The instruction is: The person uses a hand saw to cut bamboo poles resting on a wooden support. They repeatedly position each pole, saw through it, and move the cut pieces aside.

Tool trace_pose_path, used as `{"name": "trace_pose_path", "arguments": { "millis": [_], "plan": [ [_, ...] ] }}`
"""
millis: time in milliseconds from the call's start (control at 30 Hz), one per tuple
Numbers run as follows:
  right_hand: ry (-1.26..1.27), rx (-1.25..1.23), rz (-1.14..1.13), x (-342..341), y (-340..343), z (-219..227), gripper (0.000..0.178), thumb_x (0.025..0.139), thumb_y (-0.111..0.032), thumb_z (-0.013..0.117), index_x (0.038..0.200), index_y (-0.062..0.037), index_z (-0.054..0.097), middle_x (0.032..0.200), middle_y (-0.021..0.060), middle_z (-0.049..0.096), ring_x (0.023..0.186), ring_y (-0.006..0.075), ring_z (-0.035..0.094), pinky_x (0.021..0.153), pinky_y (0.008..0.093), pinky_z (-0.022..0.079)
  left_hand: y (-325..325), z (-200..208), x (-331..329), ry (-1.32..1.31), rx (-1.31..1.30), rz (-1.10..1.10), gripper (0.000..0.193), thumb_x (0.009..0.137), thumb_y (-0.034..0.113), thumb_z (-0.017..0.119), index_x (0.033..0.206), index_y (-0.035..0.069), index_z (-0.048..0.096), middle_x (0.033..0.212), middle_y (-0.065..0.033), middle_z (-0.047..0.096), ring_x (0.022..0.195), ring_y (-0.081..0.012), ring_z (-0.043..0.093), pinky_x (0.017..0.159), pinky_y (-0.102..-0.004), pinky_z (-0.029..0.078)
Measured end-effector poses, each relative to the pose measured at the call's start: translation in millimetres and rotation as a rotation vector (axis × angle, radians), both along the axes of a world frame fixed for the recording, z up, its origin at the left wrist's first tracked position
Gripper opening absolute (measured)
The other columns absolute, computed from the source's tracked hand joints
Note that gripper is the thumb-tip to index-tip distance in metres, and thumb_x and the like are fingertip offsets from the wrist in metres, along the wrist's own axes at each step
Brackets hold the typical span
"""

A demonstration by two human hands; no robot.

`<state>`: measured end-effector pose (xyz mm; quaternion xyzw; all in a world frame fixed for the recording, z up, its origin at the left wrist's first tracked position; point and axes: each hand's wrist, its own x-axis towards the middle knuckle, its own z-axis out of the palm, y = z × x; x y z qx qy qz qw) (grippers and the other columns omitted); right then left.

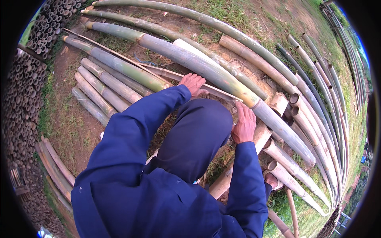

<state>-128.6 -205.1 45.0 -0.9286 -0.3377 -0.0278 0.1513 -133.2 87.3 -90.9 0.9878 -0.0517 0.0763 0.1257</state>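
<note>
A long split bamboo strip [218,92] lies alongside a thick green-grey bamboo pole [186,55]. My left hand [193,85] is closed over the strip, its fingers on the pole side and its thumb toward my knee. At the strip's right end, beside a yellowish joint of the pole, my right hand [244,123] has its fingers stretched out and its fingertips touching there. The right palm is turned away and partly hidden. Between my arms my bent knee [206,123] covers part of the ground.
Cut bamboo lengths [107,81] lie side by side at left. More poles [325,107] fan out along the right. Short hollow pieces [279,104] and a bamboo log [260,137] sit by my right hand. A tall stack of bamboo ends [25,99] lines the far left.
</note>
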Motion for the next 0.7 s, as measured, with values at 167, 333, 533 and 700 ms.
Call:
{"name": "trace_pose_path", "arguments": {
  "millis": [167, 333, 533, 700],
  "plan": [
    [-0.026, -0.096, 0.021, 11.9, 10.3, 3.2, 0.064, 0.089, -0.035, 0.073, 0.145, -0.0085, 0.054, 0.133, 0.014, 0.062, 0.125, 0.0314, 0.056, 0.111, 0.0469, 0.038, -0.3, 36.0, 8.1, -0.113, -0.026, -0.033, 0.046, 0.087, 0.054, 0.073, 0.099, 0.012, 0.059, 0.096, -0.0066, 0.062, 0.096, -0.0255, 0.063, 0.087, -0.0417, 0.048],
    [0.221, -0.107, -0.026, 2.8, -0.9, -16.2, 0.059, 0.087, -0.031, 0.074, 0.14, -0.0111, 0.057, 0.118, 0.0134, 0.067, 0.112, 0.0323, 0.064, 0.099, 0.0441, 0.048, -4.4, -7.1, 6.1, -0.098, -0.027, -0.065, 0.043, 0.081, 0.038, 0.082, 0.108, 0.013, 0.06, 0.101, -0.0068, 0.062, 0.101, -0.0282, 0.062, 0.093, -0.0428, 0.047],
    [0.354, -0.201, -0.152, -12.1, -36.4, -44.9, 0.062, 0.086, -0.032, 0.077, 0.14, -0.0095, 0.057, 0.128, 0.0133, 0.065, 0.12, 0.0324, 0.061, 0.101, 0.0457, 0.048, 13.9, -27.9, -11.1, 0.196, -0.059, 0.036, 0.043, 0.088, 0.035, 0.073, 0.122, 0.01, 0.064, 0.122, -0.0126, 0.066, 0.117, -0.0323, 0.061, 0.107, -0.0476, 0.044],
    [0.369, -0.196, -0.221, -14.1, -35.5, -70.3, 0.071, 0.084, -0.038, 0.078, 0.144, -0.0085, 0.054, 0.141, 0.0138, 0.058, 0.136, 0.0324, 0.051, 0.113, 0.05, 0.04, 17.2, -12.5, 5.4, 0.544, -0.005, 0.146, 0.052, 0.097, 0.05, 0.057, 0.125, 0.007, 0.066, 0.13, -0.0178, 0.068, 0.127, -0.0337, 0.059, 0.111, -0.0514, 0.041]
  ]
}}
